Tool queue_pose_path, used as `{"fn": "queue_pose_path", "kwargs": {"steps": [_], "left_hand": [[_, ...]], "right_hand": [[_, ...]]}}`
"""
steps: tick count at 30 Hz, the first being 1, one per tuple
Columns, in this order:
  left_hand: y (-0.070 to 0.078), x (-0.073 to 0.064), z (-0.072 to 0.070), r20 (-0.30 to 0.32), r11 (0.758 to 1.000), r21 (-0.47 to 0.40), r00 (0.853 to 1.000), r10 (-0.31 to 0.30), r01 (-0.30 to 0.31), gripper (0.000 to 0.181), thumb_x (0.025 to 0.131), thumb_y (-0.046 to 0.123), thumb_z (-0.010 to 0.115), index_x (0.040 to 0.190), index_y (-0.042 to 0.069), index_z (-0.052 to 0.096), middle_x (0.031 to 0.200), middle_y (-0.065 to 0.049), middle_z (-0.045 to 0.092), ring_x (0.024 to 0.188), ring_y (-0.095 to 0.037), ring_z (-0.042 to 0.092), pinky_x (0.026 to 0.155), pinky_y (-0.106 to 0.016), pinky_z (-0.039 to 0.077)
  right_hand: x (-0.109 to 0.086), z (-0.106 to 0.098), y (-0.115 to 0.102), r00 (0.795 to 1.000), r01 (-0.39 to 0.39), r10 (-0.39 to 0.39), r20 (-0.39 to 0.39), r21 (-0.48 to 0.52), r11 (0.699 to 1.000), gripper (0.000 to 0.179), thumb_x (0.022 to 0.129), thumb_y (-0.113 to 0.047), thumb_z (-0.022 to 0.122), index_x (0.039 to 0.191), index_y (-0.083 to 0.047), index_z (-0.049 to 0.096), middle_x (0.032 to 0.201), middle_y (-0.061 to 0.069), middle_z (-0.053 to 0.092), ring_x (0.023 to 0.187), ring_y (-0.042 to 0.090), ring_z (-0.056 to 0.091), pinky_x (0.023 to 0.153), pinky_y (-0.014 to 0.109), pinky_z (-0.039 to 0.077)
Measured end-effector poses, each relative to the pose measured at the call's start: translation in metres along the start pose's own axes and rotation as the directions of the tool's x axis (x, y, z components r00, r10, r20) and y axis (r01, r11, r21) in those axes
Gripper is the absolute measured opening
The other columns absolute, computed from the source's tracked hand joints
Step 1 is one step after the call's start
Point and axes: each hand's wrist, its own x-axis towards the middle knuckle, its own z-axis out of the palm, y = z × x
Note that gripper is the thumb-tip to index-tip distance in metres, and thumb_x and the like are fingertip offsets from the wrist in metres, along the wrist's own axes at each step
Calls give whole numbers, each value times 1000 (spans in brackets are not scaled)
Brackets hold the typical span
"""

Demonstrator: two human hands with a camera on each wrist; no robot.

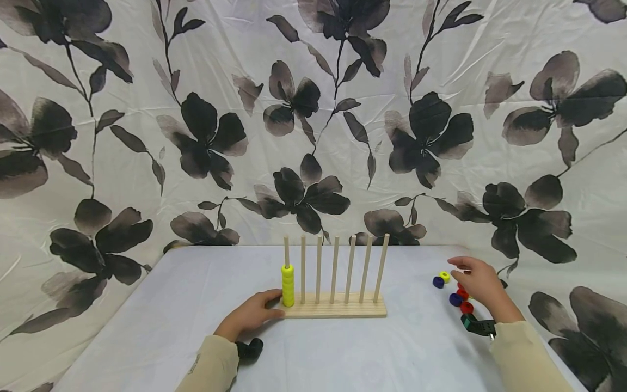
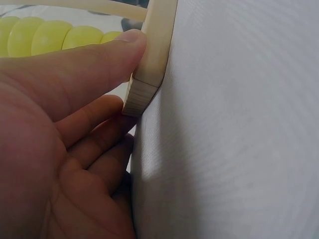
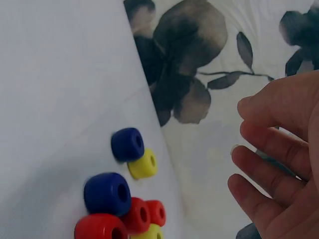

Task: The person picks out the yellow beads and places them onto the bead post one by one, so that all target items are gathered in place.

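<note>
A wooden peg stand point(image 1: 338, 311) with several upright pegs stands on the table. Yellow beads point(image 1: 287, 286) are stacked on its leftmost peg; the other pegs are bare. My left hand point(image 1: 252, 313) holds the left end of the base, thumb on the front edge and fingers at the end face, as the left wrist view shows. Over at the right, my right hand point(image 1: 477, 279) hovers above loose beads with fingers loosely bent and nothing between them. Those beads include a blue bead point(image 3: 127, 145), a yellow bead point(image 3: 143, 164) and a red bead point(image 3: 99, 228).
A white cloth covers the table point(image 1: 196, 288). Behind it hangs a floral curtain point(image 1: 343, 136). The loose beads lie close to the table's right edge. Black wrist devices show at the left cuff point(image 1: 250, 350) and the right cuff point(image 1: 479, 325).
</note>
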Motion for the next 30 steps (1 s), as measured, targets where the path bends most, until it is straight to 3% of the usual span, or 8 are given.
{"fn": "queue_pose_path", "kwargs": {"steps": [11, 20, 30], "left_hand": [[1, 1, 0, 7, 1000, -13, 1000, -17, 17, 63, 84, 34, 75, 139, 13, 53, 145, -11, 51, 140, -38, 37, 114, -59, 30], [1, 1, -1, 10, 999, -18, 999, -31, 32, 64, 84, 36, 74, 140, 14, 52, 146, -10, 50, 141, -38, 37, 114, -59, 30], [2, -1, 1, 1, 999, -5, 999, -42, 42, 64, 83, 35, 75, 139, 15, 53, 145, -10, 51, 140, -38, 37, 113, -60, 31]], "right_hand": [[-1, 5, 25, 996, -84, 84, 30, -6, 996, 43, 95, -20, 59, 132, -1, 54, 132, 31, 51, 118, 49, 49, 92, 61, 49], [-1, 9, 41, 984, -174, 171, 50, 41, 984, 43, 94, -14, 57, 133, 3, 51, 135, 33, 47, 117, 49, 48, 95, 60, 48], [-2, 12, 57, 969, -231, 228, 92, 30, 972, 45, 93, -15, 54, 134, 3, 50, 133, 36, 46, 117, 52, 44, 95, 66, 43]]}}
